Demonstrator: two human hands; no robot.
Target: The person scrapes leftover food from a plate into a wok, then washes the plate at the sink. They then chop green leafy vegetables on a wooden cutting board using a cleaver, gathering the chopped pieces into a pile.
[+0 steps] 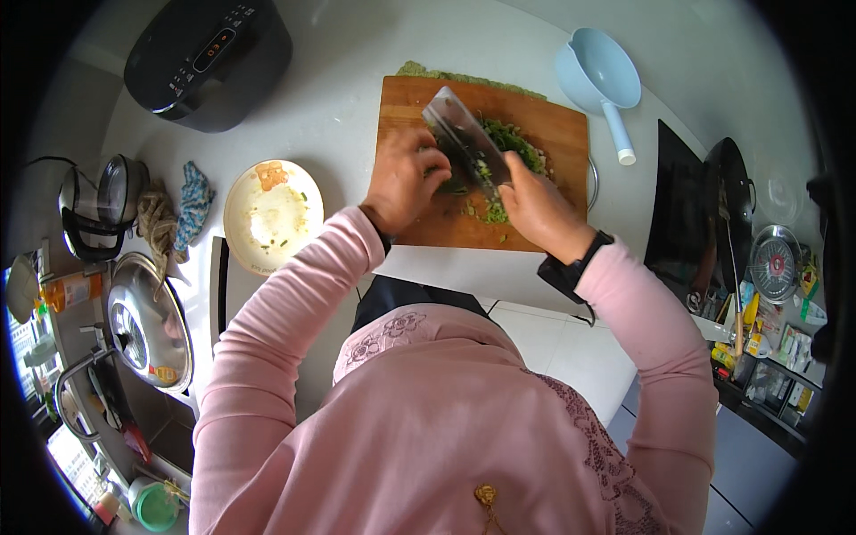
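Observation:
A wooden cutting board (562,140) lies on the counter in front of me. In my right hand (540,206) is a broad-bladed cleaver (468,137), its blade slanting up and to the left over the board. My left hand (409,175) is on the blade's left side, fingers curled over dark leafy greens (455,184) that they partly hide. Chopped greens (511,137) are heaped on the blade's right side, and small cut bits (495,212) lie near its lower end. Left of the board sits a round plate (273,217) with a few green scraps on it.
A black electric cooker (210,63) stands at the back left. A light blue ladle (602,70) lies right of the board, near a black cooktop (682,207) with a wok (732,200). At left are cloths (194,200), a large pan lid (147,321) and a sink.

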